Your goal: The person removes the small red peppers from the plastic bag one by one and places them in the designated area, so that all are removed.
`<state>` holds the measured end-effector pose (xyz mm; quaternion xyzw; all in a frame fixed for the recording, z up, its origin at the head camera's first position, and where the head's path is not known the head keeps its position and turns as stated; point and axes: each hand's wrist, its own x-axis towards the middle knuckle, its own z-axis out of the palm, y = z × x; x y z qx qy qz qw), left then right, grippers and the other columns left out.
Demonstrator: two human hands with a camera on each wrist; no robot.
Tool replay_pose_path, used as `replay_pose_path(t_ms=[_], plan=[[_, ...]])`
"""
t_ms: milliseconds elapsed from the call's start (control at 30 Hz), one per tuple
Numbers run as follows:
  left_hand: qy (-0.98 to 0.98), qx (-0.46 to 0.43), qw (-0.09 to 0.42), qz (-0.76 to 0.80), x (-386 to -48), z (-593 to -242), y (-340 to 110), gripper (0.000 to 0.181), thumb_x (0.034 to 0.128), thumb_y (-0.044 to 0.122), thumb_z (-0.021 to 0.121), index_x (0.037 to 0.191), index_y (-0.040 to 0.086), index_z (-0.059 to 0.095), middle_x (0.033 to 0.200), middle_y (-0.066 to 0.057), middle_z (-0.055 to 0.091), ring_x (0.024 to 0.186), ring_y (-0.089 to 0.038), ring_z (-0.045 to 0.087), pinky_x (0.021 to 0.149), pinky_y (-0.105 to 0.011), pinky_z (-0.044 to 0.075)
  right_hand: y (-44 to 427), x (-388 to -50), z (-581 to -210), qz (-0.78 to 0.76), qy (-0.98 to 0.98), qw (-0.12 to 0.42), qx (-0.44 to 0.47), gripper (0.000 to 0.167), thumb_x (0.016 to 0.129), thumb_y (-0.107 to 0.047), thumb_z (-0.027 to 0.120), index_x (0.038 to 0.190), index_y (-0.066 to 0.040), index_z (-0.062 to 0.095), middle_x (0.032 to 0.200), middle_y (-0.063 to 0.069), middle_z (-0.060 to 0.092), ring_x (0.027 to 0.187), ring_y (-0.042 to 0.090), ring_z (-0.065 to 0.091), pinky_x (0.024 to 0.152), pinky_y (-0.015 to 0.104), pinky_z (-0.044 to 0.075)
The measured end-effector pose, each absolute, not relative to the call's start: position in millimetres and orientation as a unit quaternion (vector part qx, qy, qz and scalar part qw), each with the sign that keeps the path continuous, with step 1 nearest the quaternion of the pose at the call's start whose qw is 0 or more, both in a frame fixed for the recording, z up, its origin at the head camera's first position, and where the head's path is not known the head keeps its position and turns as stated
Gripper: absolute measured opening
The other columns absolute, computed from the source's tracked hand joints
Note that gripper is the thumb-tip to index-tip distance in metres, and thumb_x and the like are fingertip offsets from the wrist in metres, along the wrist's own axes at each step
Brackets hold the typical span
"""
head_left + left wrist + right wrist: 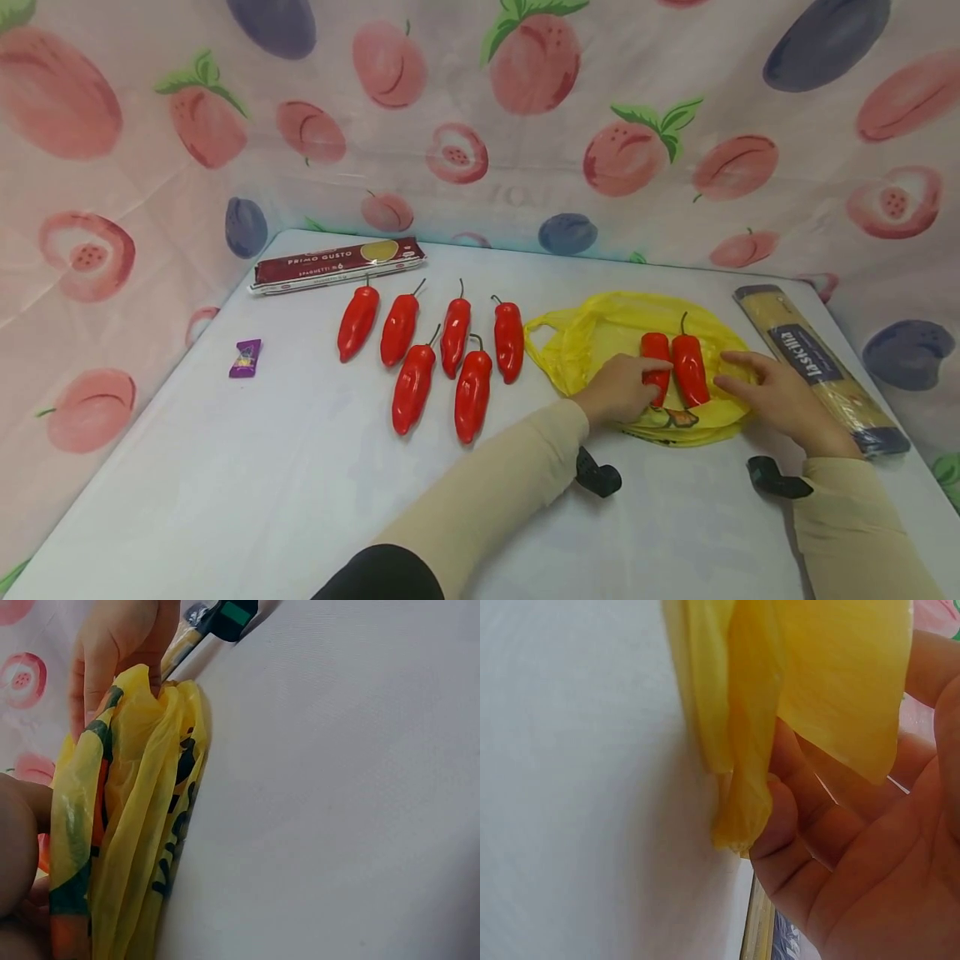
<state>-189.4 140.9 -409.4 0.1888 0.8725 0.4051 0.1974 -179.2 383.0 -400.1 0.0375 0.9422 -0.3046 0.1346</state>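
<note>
A yellow plastic bag (pixel 611 321) lies opened out on the right of the table, its front rim bunched up. Two red peppers are in it. My left hand (pixel 618 387) reaches over the bag's left side, its fingers and thumb round the left pepper (pixel 656 343), whose stem does not show. Beside it the right pepper (pixel 690 371) lies stem away from me, untouched. At the bag's right edge my right hand (pixel 783 404) touches the plastic with loosely spread fingers; the right wrist view shows the yellow film against its fingers.
Several red peppers (pixel 412 390) lie left of the bag, stems pointing away. A brown spaghetti pack (pixel 337 265) lies at the back left, a purple wrapped sweet (pixel 245 358) at the left. Right of the bag is a long clear pasta pack (pixel 817 358). Fruit-patterned cloth (pixel 525 200) hangs behind.
</note>
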Motion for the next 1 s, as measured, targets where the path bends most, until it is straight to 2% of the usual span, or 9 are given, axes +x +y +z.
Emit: replay_pose_path(t_ms=[133,233,367,467,533,700,867,1000], plan=[[0.874,0.189,0.200,0.401,-191.9,-410.2,142.0,0.043,0.1011,0.016,0.059,0.141,0.031,0.059,0.066,0.001,0.043,0.053,-0.012,0.042,0.051,-0.019,0.038,383.2,-178.8,-399.7,-0.305,0.942,0.135,0.037,0.085,0.097,-0.057,0.055,0.152,0.004,0.034,0.149,0.040,0.025,0.128,0.058,0.027,0.098,0.073,0.035],[0.876,0.195,0.194,0.396,-193.8,-411.1,142.3,0.042,0.1003,0.019,0.062,0.140,0.031,0.060,0.067,0.000,0.046,0.058,-0.012,0.045,0.053,-0.020,0.039,383.2,-178.5,-399.2,-0.307,0.941,0.135,0.035,0.085,0.097,-0.057,0.055,0.151,0.004,0.034,0.149,0.040,0.025,0.128,0.058,0.027,0.098,0.073,0.034],[0.882,0.196,0.179,0.388,-195.5,-412.8,143.6,0.045,0.0946,0.026,0.071,0.138,0.031,0.061,0.097,0.006,0.063,0.091,-0.007,0.052,0.071,-0.016,0.045,382.4,-177.9,-398.1,-0.309,0.941,0.135,0.031,0.085,0.097,-0.058,0.055,0.151,0.005,0.035,0.150,0.040,0.025,0.129,0.059,0.026,0.098,0.073,0.034],[0.887,0.187,0.172,0.386,-195.7,-413.2,144.7,0.049,0.0902,0.029,0.076,0.137,0.031,0.061,0.121,0.009,0.061,0.109,-0.008,0.049,0.086,-0.018,0.046,382.0,-177.9,-398.1,-0.309,0.941,0.136,0.031,0.085,0.097,-0.058,0.055,0.151,0.005,0.035,0.150,0.040,0.025,0.130,0.059,0.025,0.098,0.074,0.033],[0.888,0.181,0.170,0.386,-195.7,-413.0,145.1,0.051,0.0893,0.029,0.077,0.137,0.032,0.061,0.125,0.008,0.060,0.112,-0.009,0.049,0.091,-0.021,0.046,382.1,-178.2,-398.7,-0.310,0.940,0.135,0.031,0.085,0.096,-0.058,0.056,0.150,0.005,0.035,0.150,0.040,0.025,0.130,0.059,0.025,0.099,0.074,0.032],[0.888,0.179,0.169,0.389,-195.8,-411.3,144.3,0.050,0.0911,0.020,0.073,0.138,0.031,0.060,0.125,0.005,0.059,0.108,-0.010,0.049,0.088,-0.021,0.046,383.2,-179.0,-399.0,-0.310,0.940,0.138,0.029,0.084,0.097,-0.057,0.055,0.150,0.005,0.036,0.150,0.040,0.025,0.130,0.058,0.026,0.099,0.074,0.031],[0.892,0.201,0.170,0.366,-195.2,-406.6,142.9,0.052,0.0912,0.011,0.068,0.139,0.030,0.061,0.118,0.003,0.061,0.103,-0.012,0.047,0.075,-0.017,0.042,383.2,-179.7,-397.9,-0.309,0.941,0.138,0.026,0.081,0.098,-0.055,0.056,0.149,0.005,0.037,0.149,0.040,0.025,0.130,0.058,0.026,0.099,0.075,0.030],[0.898,0.215,0.173,0.342,-194.6,-404.2,142.4,0.047,0.0920,0.011,0.066,0.135,0.030,0.065,0.117,0.004,0.063,0.106,-0.013,0.046,0.078,-0.016,0.041,383.2,-179.3,-398.4,-0.309,0.941,0.138,0.025,0.082,0.097,-0.056,0.056,0.149,0.004,0.037,0.150,0.040,0.026,0.130,0.058,0.026,0.099,0.074,0.030]])
